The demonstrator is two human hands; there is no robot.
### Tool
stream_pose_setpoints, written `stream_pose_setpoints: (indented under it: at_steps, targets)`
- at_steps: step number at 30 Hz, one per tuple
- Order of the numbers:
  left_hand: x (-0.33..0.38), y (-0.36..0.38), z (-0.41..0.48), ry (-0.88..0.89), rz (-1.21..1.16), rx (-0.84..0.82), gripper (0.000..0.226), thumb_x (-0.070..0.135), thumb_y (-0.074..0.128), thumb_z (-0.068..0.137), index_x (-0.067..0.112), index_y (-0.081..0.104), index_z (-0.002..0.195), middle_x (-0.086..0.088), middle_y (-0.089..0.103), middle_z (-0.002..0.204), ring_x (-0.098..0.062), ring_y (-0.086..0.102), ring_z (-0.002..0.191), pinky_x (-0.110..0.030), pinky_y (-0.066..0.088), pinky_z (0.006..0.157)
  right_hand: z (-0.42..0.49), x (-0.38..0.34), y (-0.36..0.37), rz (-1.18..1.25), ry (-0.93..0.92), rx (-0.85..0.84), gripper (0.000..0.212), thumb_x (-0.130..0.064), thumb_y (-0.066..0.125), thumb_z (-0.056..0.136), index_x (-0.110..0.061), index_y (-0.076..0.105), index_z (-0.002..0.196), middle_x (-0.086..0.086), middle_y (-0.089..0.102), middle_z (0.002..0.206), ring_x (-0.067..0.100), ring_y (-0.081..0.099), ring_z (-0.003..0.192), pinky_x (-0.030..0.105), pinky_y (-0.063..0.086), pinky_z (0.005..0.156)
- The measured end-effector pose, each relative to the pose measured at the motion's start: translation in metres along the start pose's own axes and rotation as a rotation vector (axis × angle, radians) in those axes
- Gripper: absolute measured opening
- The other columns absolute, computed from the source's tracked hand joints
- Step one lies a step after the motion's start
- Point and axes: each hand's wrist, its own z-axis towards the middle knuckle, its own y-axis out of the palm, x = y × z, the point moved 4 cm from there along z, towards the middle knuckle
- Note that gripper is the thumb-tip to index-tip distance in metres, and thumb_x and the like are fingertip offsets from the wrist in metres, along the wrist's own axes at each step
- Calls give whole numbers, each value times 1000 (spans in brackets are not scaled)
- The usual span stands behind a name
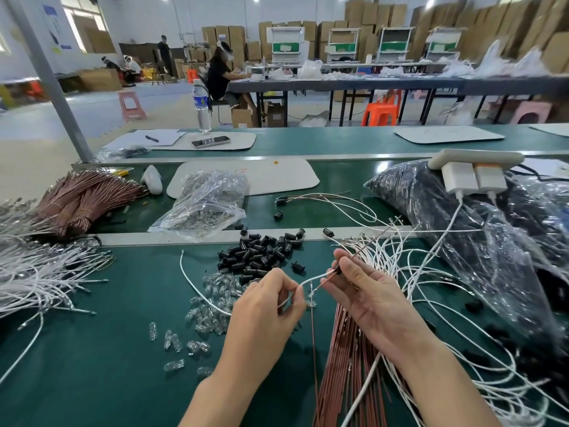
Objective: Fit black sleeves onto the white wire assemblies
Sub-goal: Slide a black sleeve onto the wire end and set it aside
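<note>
**Both hands pinched on one white wire above the green bench**

The left hand [268, 306] was curled, thumb and forefinger closed on a white wire [311, 280]. That wire arched across to the right hand [366, 291], whose fingers were pinched on its other end together with a thin copper-coloured wire [323, 282] and a small black sleeve [338, 269] at the fingertips; how far the sleeve sat on the wire could not be told. Just beyond the hands lay a heap of loose black sleeves [261, 252] on the green bench [107, 349], with clear glass bulbs [212, 300] scattered beside it. Copper-coloured wires [348, 365] fanned under the right wrist, and tangled white wires [431, 288] spread to the right, near a large clear bag of black parts [462, 217].
</note>
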Motion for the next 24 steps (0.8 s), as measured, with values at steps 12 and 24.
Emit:
stream_pose_setpoints:
  at_steps: [12,24]
  targets:
    - [15,-4,2,114,-66,10,26,54,48,98,31,60,96,27,52,77,-4,54,66,-15,39,61,-1,4,6,-13,63,-23,15,-10,73,76,-7,81,89,11,73,87,21,73,75,30,62,67]
    - [23,-3,1,291,69,129,19,17,70,85,13,54,77,13,41,75,-3,34,57,-18,36,47,-5,12,15,-18,124,-83,16,-11,70,78,-5,78,90,12,70,89,20,68,76,32,62,70]
